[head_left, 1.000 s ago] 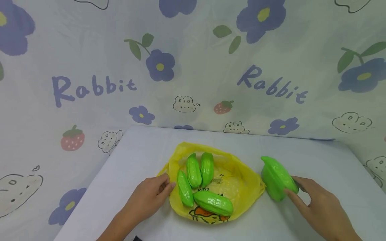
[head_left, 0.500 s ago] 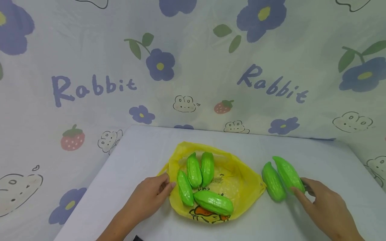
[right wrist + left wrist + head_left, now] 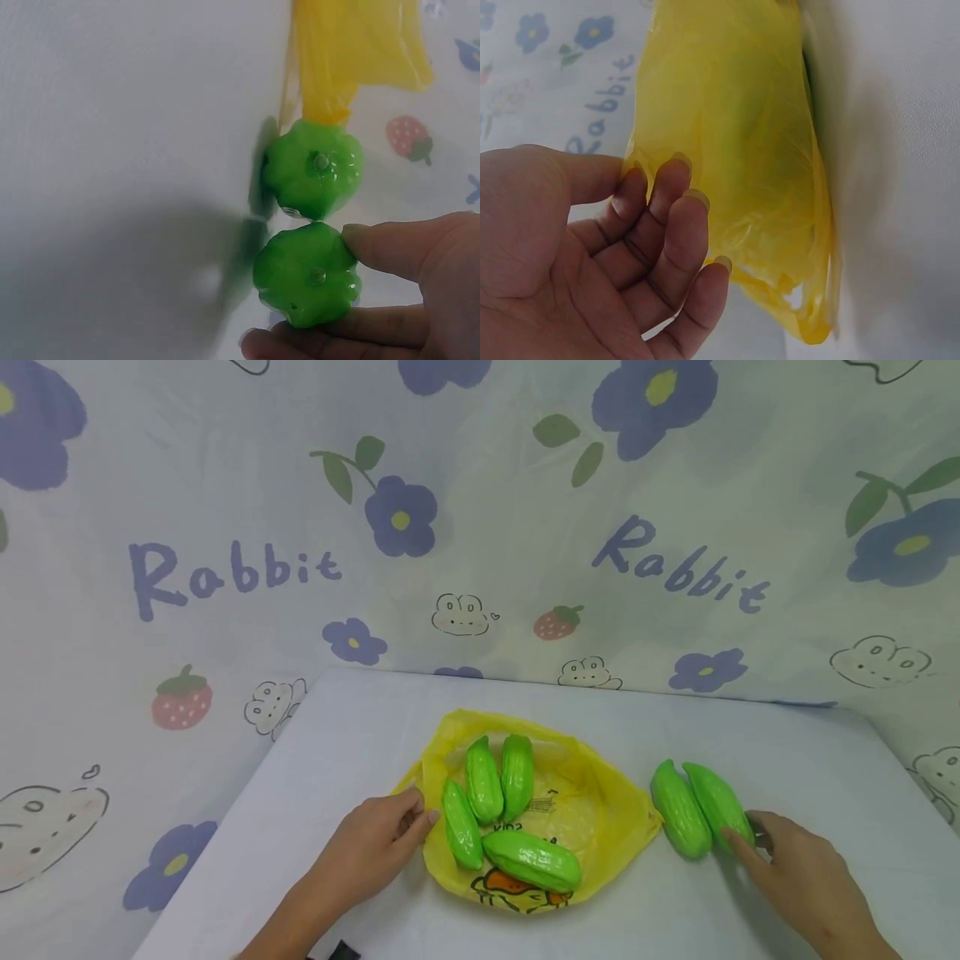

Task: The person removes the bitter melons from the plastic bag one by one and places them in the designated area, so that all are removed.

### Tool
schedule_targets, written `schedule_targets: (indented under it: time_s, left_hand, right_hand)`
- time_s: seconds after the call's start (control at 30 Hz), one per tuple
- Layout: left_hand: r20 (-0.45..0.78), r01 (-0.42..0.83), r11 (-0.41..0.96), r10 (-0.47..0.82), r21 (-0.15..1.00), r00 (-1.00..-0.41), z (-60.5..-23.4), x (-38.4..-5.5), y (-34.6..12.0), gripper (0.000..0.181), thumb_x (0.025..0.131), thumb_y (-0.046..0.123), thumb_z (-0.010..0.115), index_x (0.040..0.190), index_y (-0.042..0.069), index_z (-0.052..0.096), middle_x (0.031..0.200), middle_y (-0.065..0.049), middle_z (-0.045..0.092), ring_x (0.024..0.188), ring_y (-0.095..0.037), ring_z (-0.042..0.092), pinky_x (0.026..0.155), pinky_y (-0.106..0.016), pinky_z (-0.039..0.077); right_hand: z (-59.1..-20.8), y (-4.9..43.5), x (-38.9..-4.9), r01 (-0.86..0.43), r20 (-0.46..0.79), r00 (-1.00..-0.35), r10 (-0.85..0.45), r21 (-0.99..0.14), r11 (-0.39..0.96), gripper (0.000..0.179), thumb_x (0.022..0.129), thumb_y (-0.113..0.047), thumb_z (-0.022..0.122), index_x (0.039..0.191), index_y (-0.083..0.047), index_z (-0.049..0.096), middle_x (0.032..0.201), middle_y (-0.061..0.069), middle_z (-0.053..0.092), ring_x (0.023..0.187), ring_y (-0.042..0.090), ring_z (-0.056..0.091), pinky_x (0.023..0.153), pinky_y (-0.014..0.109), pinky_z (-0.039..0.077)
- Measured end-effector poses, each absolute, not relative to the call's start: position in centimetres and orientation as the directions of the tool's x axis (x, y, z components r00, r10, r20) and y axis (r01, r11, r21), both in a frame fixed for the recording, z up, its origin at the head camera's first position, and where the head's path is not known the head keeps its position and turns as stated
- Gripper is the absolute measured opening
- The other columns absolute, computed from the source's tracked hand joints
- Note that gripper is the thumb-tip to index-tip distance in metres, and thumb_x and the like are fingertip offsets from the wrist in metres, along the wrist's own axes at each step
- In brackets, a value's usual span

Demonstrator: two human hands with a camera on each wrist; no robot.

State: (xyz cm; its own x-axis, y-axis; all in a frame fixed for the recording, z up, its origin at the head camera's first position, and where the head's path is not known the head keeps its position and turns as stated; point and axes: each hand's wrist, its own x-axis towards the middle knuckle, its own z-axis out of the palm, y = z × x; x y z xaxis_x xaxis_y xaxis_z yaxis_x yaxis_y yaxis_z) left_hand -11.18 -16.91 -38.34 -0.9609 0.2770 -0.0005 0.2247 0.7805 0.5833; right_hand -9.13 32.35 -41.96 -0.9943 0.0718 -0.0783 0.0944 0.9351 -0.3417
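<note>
A yellow plastic bag lies spread open on the table with several glossy green ridged gourds inside. At its left rim my left hand pinches the plastic between thumb and forefinger; in the left wrist view the other fingers curl against the bag. To the right of the bag, two more gourds lie side by side. My right hand holds the outer gourd between thumb and fingers. The inner gourd touches or nearly touches the bag's right tip. In the right wrist view the held gourd meets its neighbour.
A white cloth covers the table. Behind it hangs a curtain printed with flowers, strawberries and rabbits. A small black object shows at the bottom edge, near the left forearm.
My right hand has drawn the outer gourd off its neighbour to the right, then lowered it beside that one. My left hand keeps its pinch on the bag. The head view has shifted slightly.
</note>
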Motion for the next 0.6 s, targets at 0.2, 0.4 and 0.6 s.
schedule_targets:
  time_s: [0.2, 0.4, 0.6]
  left_hand:
    - [0.013, 0.233, 0.78, 0.278, 0.581, -0.961, -38.44, -11.23, -16.98, 0.025, 0.104, 0.031, 0.067, 0.084, 0.022, 0.056, 0.062, 0.012, 0.046, 0.055, -0.005, 0.043, 0.051, -0.025, 0.039]
    - [0.006, 0.228, 0.781, 0.276, 0.581, -0.961, -38.42, -11.24, -16.98, 0.025, 0.104, 0.031, 0.067, 0.084, 0.022, 0.056, 0.062, 0.012, 0.047, 0.055, -0.005, 0.043, 0.05, -0.025, 0.038]
    - [-0.006, 0.213, 0.779, 0.268, 0.59, -0.963, -38.35, -11.25, -16.93, 0.024, 0.104, 0.03, 0.068, 0.084, 0.022, 0.056, 0.061, 0.011, 0.047, 0.054, -0.006, 0.043, 0.05, -0.025, 0.038]
  right_hand:
    - [-42.22, 32.34, -9.58, 0.13, -0.143, -0.986, 0.087, -0.328, 0.936, 0.073, 0.099, -0.053, 0.068, 0.129, 0.014, 0.06, 0.121, 0.035, 0.065, 0.112, 0.057, 0.06, 0.084, 0.066, 0.053]
    - [-42.13, 32.26, -9.54, 0.126, -0.151, -0.985, 0.079, -0.329, 0.936, 0.076, 0.099, -0.057, 0.066, 0.129, 0.013, 0.06, 0.124, 0.036, 0.064, 0.114, 0.058, 0.059, 0.085, 0.067, 0.052]
    - [-42.07, 32.35, -9.38, 0.121, -0.142, -0.987, 0.078, -0.33, 0.936, 0.081, 0.1, -0.058, 0.063, 0.133, 0.016, 0.055, 0.12, 0.037, 0.065, 0.108, 0.058, 0.062, 0.08, 0.065, 0.054]
